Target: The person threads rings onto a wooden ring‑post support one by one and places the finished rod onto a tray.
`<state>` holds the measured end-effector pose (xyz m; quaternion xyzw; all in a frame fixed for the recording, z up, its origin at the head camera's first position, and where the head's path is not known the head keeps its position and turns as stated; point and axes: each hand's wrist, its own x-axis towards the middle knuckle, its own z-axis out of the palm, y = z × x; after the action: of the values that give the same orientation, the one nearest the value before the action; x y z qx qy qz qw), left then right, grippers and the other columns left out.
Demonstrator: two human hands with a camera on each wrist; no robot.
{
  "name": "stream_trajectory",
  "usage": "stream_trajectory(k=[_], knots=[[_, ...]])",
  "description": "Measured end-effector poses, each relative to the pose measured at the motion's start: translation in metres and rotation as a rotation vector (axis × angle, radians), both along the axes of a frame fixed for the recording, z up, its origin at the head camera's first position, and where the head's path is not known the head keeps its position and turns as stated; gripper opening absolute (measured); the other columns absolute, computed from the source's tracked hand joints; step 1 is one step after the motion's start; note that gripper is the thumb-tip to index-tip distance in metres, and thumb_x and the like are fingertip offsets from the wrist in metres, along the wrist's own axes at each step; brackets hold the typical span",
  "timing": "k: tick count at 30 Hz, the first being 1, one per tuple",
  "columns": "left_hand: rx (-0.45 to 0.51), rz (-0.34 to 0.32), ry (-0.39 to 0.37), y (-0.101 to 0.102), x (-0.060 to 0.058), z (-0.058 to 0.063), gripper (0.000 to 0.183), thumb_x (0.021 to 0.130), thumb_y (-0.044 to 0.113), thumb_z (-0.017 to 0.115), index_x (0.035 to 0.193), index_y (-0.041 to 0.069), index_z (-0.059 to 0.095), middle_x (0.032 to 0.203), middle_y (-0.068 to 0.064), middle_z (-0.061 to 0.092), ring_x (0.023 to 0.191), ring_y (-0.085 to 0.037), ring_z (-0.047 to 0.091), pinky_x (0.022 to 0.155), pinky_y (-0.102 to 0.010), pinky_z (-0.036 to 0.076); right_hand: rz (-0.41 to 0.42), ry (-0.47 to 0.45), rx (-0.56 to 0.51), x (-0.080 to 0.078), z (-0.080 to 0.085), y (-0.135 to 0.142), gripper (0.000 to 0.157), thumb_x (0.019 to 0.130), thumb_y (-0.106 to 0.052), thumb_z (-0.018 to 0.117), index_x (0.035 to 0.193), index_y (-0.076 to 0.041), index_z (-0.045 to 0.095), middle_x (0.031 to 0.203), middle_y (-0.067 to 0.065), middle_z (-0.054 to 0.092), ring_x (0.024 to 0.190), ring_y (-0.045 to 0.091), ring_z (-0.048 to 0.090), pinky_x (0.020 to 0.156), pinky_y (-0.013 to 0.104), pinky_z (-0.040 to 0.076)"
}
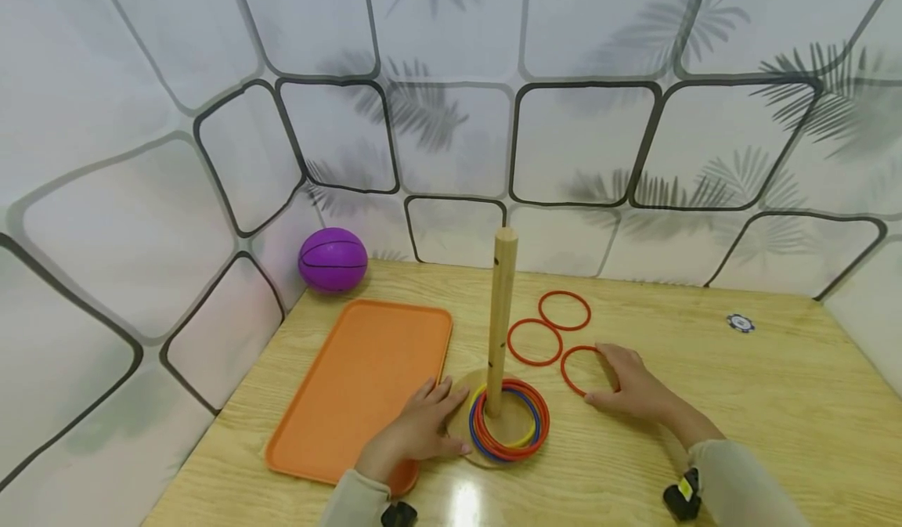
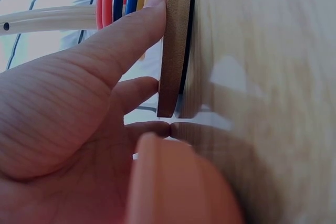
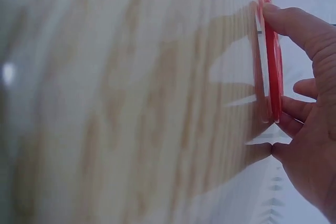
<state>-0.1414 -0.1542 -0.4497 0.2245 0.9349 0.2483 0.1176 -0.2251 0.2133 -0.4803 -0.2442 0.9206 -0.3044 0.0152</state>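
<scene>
A wooden peg point(image 1: 501, 315) stands upright on a round wooden base point(image 1: 461, 421). Red, blue and yellow rings point(image 1: 543, 433) lie stacked around its foot. My left hand point(image 1: 423, 425) rests on the base's left side with fingers spread; in the left wrist view its thumb point(image 2: 134, 35) touches the base near the rings. To the right of the peg, my right hand point(image 1: 634, 386) holds a red ring point(image 1: 565, 374) by its right side, thumb and fingers on its rim. In the right wrist view the ring point(image 3: 273, 61) is edge-on, low over the table.
Two more red rings, one nearer point(image 1: 510, 352) and one farther point(image 1: 541, 308), lie behind the held one. An orange tray point(image 1: 366, 370) is at the left, partly under my left wrist. A purple ball point(image 1: 333, 260) sits in the back left corner, a poker chip point(image 1: 741, 323) at the right.
</scene>
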Motion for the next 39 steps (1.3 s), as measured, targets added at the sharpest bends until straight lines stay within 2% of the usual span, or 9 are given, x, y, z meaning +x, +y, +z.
stream_trajectory(k=[6, 13, 20, 27, 39], knots=[[0.003, -0.007, 0.019, 0.000, -0.001, 0.000, 0.081, 0.078, 0.038, 0.075, 0.143, 0.003, 0.040, 0.147, -0.029, 0.029, 0.135, -0.051, 0.019, 0.109, -0.059, 0.017, -0.013, -0.007, -0.017, 0.002, 0.001, 0.001, 0.092, 0.078, -0.036, 0.077, 0.140, 0.012, 0.029, 0.139, 0.032, 0.033, 0.128, 0.052, 0.023, 0.097, 0.066, 0.026], [0.007, -0.005, -0.004, 0.000, -0.001, 0.001, 0.080, 0.080, 0.037, 0.074, 0.144, 0.004, 0.039, 0.148, -0.029, 0.027, 0.136, -0.051, 0.017, 0.110, -0.058, 0.016, -0.029, -0.017, -0.043, 0.004, 0.005, 0.006, 0.093, 0.079, -0.033, 0.077, 0.141, 0.013, 0.026, 0.139, 0.034, 0.030, 0.128, 0.053, 0.024, 0.096, 0.068, 0.027], [0.002, -0.003, -0.005, 0.000, 0.000, 0.003, 0.081, 0.079, 0.037, 0.075, 0.143, 0.003, 0.039, 0.148, -0.029, 0.028, 0.136, -0.050, 0.017, 0.110, -0.058, 0.016, -0.030, 0.030, -0.024, 0.007, 0.012, 0.011, 0.088, 0.080, -0.028, 0.076, 0.139, 0.016, 0.028, 0.136, 0.036, 0.033, 0.124, 0.053, 0.029, 0.094, 0.068, 0.031], [-0.005, -0.008, 0.000, 0.000, -0.002, 0.002, 0.081, 0.080, 0.037, 0.074, 0.144, 0.003, 0.039, 0.148, -0.029, 0.028, 0.136, -0.051, 0.017, 0.110, -0.058, 0.016, -0.025, 0.037, -0.041, 0.013, 0.028, 0.013, 0.086, 0.080, -0.028, 0.076, 0.140, 0.014, 0.029, 0.136, 0.034, 0.035, 0.122, 0.051, 0.033, 0.089, 0.068, 0.036], [-0.007, -0.005, 0.001, -0.001, -0.002, -0.001, 0.081, 0.079, 0.038, 0.075, 0.144, 0.004, 0.039, 0.148, -0.029, 0.028, 0.136, -0.050, 0.018, 0.110, -0.058, 0.017, 0.032, 0.132, -0.041, 0.024, 0.063, 0.009, 0.084, 0.080, -0.024, 0.076, 0.140, 0.013, 0.030, 0.134, 0.029, 0.041, 0.119, 0.047, 0.039, 0.086, 0.066, 0.038]])
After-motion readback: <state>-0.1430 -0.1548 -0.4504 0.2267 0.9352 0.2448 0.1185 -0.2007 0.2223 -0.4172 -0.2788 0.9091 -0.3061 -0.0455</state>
